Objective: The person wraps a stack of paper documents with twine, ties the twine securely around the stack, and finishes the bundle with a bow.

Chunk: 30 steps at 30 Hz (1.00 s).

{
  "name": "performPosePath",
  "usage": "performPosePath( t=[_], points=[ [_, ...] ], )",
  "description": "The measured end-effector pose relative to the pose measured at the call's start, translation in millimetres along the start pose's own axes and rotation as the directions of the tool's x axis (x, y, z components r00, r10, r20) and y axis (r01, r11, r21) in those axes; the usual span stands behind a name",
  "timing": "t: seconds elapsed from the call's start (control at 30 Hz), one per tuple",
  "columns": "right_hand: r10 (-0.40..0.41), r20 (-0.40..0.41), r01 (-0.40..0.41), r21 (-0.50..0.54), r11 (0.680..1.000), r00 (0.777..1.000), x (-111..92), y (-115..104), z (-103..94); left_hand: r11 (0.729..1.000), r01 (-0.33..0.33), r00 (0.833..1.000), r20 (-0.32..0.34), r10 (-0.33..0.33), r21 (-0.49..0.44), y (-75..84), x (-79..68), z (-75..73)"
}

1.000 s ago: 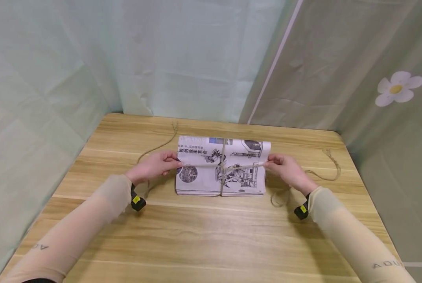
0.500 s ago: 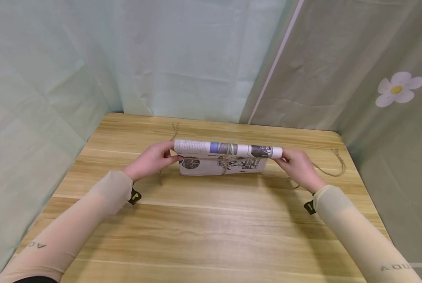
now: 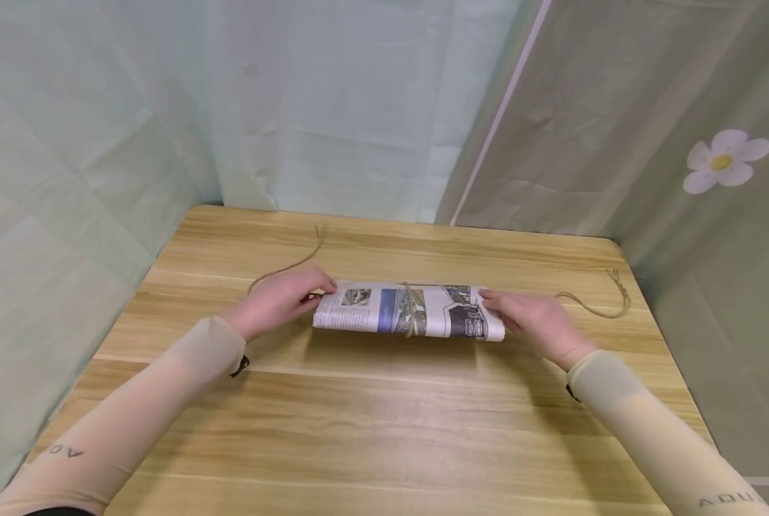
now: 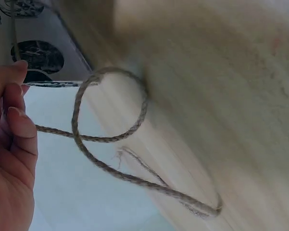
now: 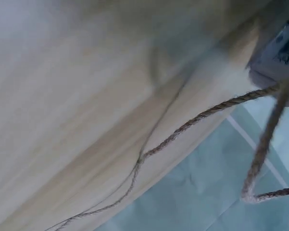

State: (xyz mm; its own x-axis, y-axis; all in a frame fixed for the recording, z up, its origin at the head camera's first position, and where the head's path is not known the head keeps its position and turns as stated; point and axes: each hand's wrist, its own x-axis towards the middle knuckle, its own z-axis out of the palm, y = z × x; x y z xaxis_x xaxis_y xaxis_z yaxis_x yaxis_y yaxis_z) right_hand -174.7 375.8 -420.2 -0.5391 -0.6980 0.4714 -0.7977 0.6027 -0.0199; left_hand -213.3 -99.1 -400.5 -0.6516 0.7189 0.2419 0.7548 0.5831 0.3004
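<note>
Bundle: a flat stack of folded white newspaper point(image 3: 437, 315), printed with dark pictures and a blue panel, is held above the middle of a light-brown, wood-grained worktop point(image 3: 384, 437). A shadow is cast below its near edge, so that edge is judged to be lifted; whether the far edge is touched to the worktop cannot be told.

Left end of the bundle: gripped by the bare left hand point(image 3: 279, 299), fingers curled and paper pinched against the thumb. Right end: gripped by the bare right hand point(image 3: 539, 322), fingers bent over the corner; little is shown by the right wrist view, so the thumb cannot be made out. Both ends are taken — presumably so that the stack is kept level from side to side and the sheets are not let sag or fan out.

A brown braided twine band point(image 3: 413, 312) is passed across the bundle's middle, from far edge to near, where the layers seem best bound by it. Brown frayed twine tails are laid out on the worktop, the left tail point(image 3: 289, 267) to the left of the bundle, the right tail point(image 3: 593, 313) to its right — apparently left long and uncut. Near the bundle's left end, slack twine is looped beside the left hand. Beyond the bundle, a pale green hanging cloth point(image 3: 358, 122) is seen.
</note>
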Motion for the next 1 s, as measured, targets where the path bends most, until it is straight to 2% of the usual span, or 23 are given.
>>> performPosePath(
  t=[0.17, 0.3, 0.5, 0.7, 0.83, 1.0],
  points=[
    [-0.029, 0.109, 0.032, -0.032, 0.999, 0.994, -7, -5, 2.3, 0.996, -0.079, 0.996, 0.031, 0.078, 0.032, -1.1, -3.4, 6.4],
    [-0.055, 0.214, 0.065, -0.042, 0.997, 0.975, -9, -11, 4.1, 0.993, -0.103, 0.992, 0.08, 0.098, 0.049, -1.4, -5.5, 12.0],
    [-0.064, 0.323, 0.078, -0.028, 0.997, 0.944, -10, -17, 11.9, 0.994, -0.059, 0.981, 0.189, 0.041, 0.093, 1.7, -9.1, 20.5],
    [-0.03, 0.372, 0.062, -0.074, 0.995, 0.928, -6, -22, 15.0, 0.991, 0.007, 0.956, 0.289, -0.045, 0.131, 5.2, -12.5, 26.6],
    [-0.013, 0.375, 0.047, -0.082, 0.996, 0.927, -6, -24, 16.7, 0.985, 0.0, 0.947, 0.315, -0.054, 0.171, 5.3, -13.3, 30.7],
    [0.012, 0.356, 0.012, -0.067, 0.998, 0.934, -6, -25, 18.5, 0.984, 0.048, 0.946, 0.307, -0.1, 0.172, 9.7, -12.6, 33.3]
  ],
)
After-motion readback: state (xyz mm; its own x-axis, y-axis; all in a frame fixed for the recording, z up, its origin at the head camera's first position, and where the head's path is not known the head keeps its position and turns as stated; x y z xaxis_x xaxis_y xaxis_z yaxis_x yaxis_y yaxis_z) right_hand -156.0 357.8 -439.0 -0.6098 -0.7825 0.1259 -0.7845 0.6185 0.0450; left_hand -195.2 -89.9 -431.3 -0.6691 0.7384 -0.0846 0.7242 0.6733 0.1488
